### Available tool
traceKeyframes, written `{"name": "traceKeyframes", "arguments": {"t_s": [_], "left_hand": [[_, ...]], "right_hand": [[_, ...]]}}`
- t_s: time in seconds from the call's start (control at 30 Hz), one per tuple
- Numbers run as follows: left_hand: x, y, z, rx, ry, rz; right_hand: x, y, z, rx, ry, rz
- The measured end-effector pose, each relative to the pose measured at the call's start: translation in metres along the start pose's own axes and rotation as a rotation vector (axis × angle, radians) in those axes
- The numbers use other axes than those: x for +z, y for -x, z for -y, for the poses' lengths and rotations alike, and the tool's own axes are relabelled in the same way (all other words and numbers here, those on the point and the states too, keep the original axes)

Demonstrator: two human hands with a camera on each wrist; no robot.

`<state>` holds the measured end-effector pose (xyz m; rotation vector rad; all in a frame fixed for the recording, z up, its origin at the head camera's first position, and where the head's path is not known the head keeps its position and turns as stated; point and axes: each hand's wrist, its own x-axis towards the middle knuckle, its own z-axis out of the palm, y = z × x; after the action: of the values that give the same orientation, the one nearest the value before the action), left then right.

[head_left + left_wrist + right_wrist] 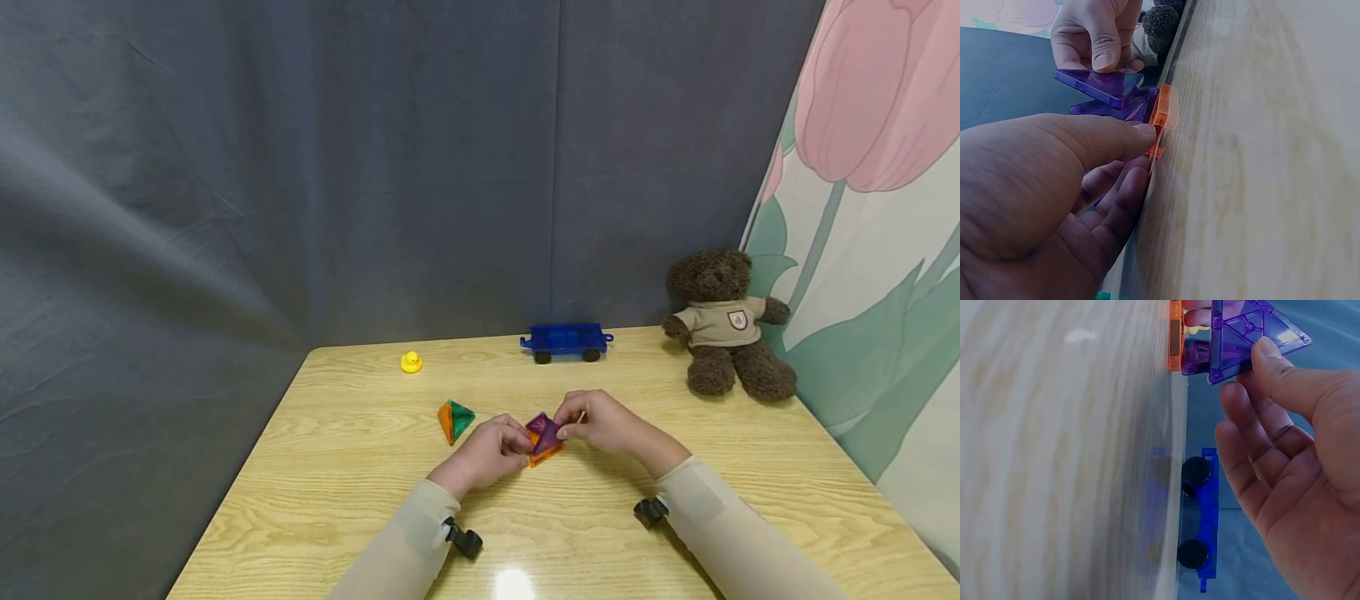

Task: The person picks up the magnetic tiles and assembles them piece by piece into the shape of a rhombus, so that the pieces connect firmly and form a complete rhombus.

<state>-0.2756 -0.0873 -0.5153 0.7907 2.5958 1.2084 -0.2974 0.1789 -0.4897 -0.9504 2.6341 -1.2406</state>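
Purple, clear plastic with ribbed bracing inside, the triangular tile [545, 432] leans tilted over an orange tile [545, 454] that lies flat on the worktop [352, 467], near its middle. A second purple tile [1116, 110] shows beneath the tilted one in the left wrist view, meeting the orange tile's edge. The right hand [600, 421] pinches the tilted purple tile, thumb on one face, fingers [1244, 434] loosely together beside the other. The left hand [489, 454] holds the low pieces, its thumb tip on the orange tile's edge and its fingers [1116, 206] curled under. Just left stands a small orange and green pyramid [454, 420]. At the far edge are a yellow duck [411, 362], a blue wheeled cart [566, 341] and a brown teddy bear [723, 325].
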Motion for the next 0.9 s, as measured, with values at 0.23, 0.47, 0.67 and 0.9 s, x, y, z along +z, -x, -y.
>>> {"name": "traceKeyframes", "arguments": {"t_s": [0.23,0.47,0.67,0.9], "left_hand": [[-0.0002,0.0001,-0.001,0.001,-0.012,-0.001],[-0.0006,0.001,-0.0026,0.006,0.0,0.001],[-0.001,0.0009,-0.002,-0.001,0.019,0.008],[-0.0007,0.0005,-0.0013,0.004,0.005,0.004]], "right_hand": [[0.0017,0.0003,0.0009,0.007,0.008,0.022],[0.0054,0.0015,0.0,-0.003,-0.009,0.045],[0.0087,0.002,-0.0034,-0.031,-0.012,0.037],[0.0098,0.0012,-0.0036,-0.007,-0.022,0.03]]}}
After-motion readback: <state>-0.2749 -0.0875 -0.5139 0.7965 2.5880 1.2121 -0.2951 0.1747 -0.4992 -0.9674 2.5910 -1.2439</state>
